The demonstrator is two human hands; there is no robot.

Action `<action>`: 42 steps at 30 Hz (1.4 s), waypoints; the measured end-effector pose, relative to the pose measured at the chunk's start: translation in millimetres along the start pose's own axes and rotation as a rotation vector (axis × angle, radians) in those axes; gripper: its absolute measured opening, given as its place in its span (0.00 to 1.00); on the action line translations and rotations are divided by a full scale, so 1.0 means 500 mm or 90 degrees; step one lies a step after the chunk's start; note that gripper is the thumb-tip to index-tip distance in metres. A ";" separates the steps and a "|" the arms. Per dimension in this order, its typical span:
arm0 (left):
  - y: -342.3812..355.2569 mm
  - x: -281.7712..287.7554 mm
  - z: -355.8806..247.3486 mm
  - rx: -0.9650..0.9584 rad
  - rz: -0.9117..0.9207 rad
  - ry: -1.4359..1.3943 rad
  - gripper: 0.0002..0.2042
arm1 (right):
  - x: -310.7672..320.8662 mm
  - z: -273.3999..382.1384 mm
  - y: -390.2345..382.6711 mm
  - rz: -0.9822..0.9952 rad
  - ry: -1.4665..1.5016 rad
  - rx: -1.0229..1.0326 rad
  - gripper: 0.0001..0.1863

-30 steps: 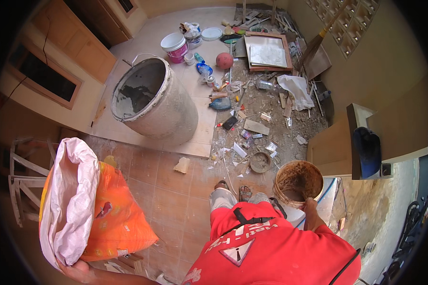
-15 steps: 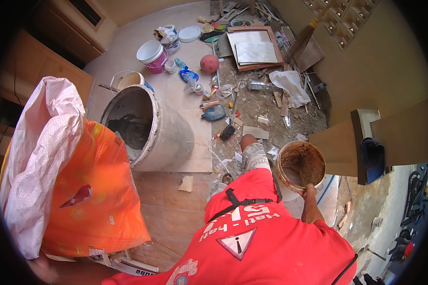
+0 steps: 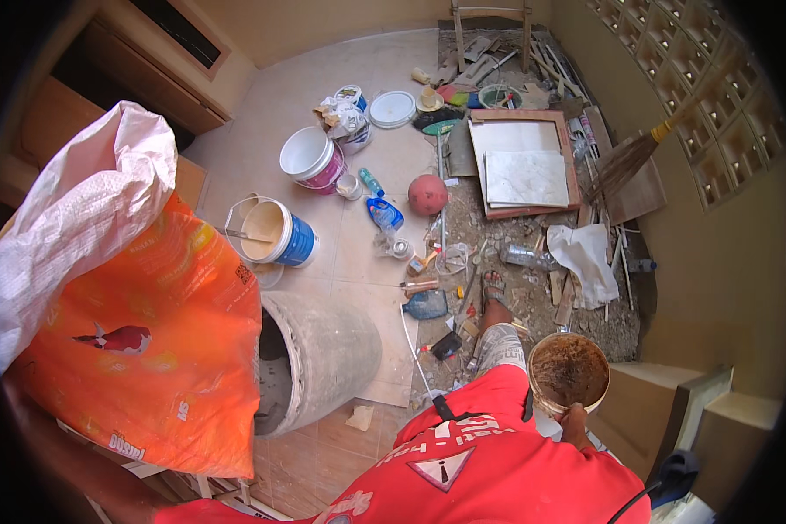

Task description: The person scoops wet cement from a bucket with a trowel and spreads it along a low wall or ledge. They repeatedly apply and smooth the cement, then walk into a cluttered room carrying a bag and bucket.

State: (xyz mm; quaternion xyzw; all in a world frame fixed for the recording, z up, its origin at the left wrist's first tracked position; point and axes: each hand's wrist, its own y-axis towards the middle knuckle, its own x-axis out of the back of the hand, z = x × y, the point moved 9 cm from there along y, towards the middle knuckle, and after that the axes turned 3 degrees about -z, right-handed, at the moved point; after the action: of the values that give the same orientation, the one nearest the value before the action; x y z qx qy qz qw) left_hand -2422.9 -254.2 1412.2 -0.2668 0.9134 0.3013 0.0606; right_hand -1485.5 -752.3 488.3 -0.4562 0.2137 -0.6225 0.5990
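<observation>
My right hand [image 3: 574, 423] grips the near rim of a small round bucket [image 3: 541, 400], whose inside is coated with brown residue. The bucket is tilted so its mouth faces up toward me. On the left, a big orange woven sack [image 3: 183, 349] with a folded white top [image 3: 105, 183] stands up against my left forearm [image 3: 96, 472]. My left hand holds it from behind; the fingers are hidden. Just right of the sack a large grey cement-crusted drum [image 3: 336, 354] leans with its mouth toward the sack, grey mix inside. The sack covers part of that mouth.
Beyond the drum stand a blue-and-white bucket [image 3: 297, 240] with a stick in it and a white-and-pink pail [image 3: 327, 166]. A red ball [image 3: 427, 194], a blue bottle [image 3: 384, 213] and a framed panel [image 3: 526, 179] lie farther off. Rubble [image 3: 515, 253] covers the right side; a broom [image 3: 629, 162] leans there.
My view has shifted, so the floor items sit lower and farther right. The sack now overlaps the drum's mouth. My foot stands farther forward on the rubble; the small bucket stays in my right hand.
</observation>
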 end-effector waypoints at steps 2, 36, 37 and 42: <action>0.067 -0.081 0.033 0.016 -0.001 0.005 0.19 | -0.085 0.112 0.003 0.045 -0.027 0.011 0.24; 0.565 -1.199 1.203 0.230 0.023 -0.015 0.19 | -1.181 1.049 -0.390 -0.094 0.224 0.212 0.20; 0.550 -1.194 1.234 0.257 -0.031 -0.009 0.19 | -1.207 1.067 -0.420 -0.146 0.167 0.214 0.20; 0.612 -1.293 1.436 0.334 -0.041 -0.021 0.19 | -1.469 1.158 -0.514 -0.085 0.135 0.232 0.18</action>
State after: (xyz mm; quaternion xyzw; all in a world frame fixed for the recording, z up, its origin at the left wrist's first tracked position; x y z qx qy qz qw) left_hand -2069.6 662.8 1163.9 -0.2663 0.9501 0.0566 0.1524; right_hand -1248.4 150.1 753.3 -0.2856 0.1289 -0.7337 0.6029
